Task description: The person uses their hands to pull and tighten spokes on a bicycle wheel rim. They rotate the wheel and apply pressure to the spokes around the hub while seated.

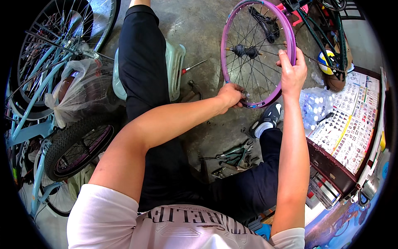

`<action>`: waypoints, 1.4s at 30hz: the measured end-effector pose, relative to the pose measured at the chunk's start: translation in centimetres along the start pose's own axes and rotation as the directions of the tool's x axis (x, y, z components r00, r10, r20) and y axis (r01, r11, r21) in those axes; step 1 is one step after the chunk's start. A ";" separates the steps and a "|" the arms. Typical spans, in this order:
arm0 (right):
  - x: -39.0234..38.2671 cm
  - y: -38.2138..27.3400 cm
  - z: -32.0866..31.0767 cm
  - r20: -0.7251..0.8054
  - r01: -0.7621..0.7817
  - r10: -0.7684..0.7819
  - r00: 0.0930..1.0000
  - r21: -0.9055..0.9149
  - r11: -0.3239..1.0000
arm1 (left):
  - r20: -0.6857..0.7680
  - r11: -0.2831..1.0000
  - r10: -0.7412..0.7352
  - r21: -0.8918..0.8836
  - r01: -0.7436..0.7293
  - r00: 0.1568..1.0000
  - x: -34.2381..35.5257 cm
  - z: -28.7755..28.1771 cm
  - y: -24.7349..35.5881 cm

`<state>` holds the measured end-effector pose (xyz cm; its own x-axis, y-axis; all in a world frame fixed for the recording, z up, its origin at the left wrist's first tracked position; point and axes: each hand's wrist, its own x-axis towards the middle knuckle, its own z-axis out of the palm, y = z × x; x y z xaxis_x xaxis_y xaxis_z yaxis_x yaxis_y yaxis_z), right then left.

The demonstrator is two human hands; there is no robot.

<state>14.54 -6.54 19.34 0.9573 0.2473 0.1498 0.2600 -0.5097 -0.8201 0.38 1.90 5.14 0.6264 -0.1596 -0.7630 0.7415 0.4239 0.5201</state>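
Note:
A bicycle wheel (224, 45) with a purple rim, black spokes and no tyre is held up in front of me, tilted. Its black hub (244, 51) shows in the middle, an axle end sticking out on each side. My right hand (293, 71) is closed around the rim at its right side. At the lower rim, my left hand (232, 95) has its fingers pinched together by the spoke ends. Something small and metallic seems to be at those fingertips, too small to make out.
Pliers and other hand tools (236, 157) lie on the floor between my legs, with a screwdriver (194, 66) farther off. Bicycles (29, 108) and a loose tyre (62, 153) crowd the left. A bag of bottles (315, 106) and a chart-covered table (352, 120) stand right.

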 end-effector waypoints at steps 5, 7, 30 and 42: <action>-0.1 0.0 -0.1 0.026 -0.033 0.033 0.999 -0.003 0.999 | -0.067 0.990 0.079 0.125 -0.070 0.995 -0.4 0.4 0.0; 0.0 0.0 0.2 -0.002 0.001 -0.001 1.000 0.007 1.000 | -0.090 0.984 0.102 0.157 -0.087 0.991 -0.3 0.3 -0.1; 0.2 -0.2 0.1 -0.001 -0.019 0.019 1.000 -0.020 1.000 | 0.076 1.000 0.002 -0.030 0.001 0.997 0.6 -0.5 0.4; 0.3 -0.5 0.4 -0.006 -0.031 0.031 0.999 0.004 0.999 | 0.216 0.999 0.028 -0.028 -0.022 0.976 1.7 -0.9 1.2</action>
<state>14.70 -5.91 19.58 0.9658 0.2261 0.1273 0.2293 -0.5142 -0.8265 2.08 2.95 4.15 0.6839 -0.3369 -0.6471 0.7204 0.4520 0.5260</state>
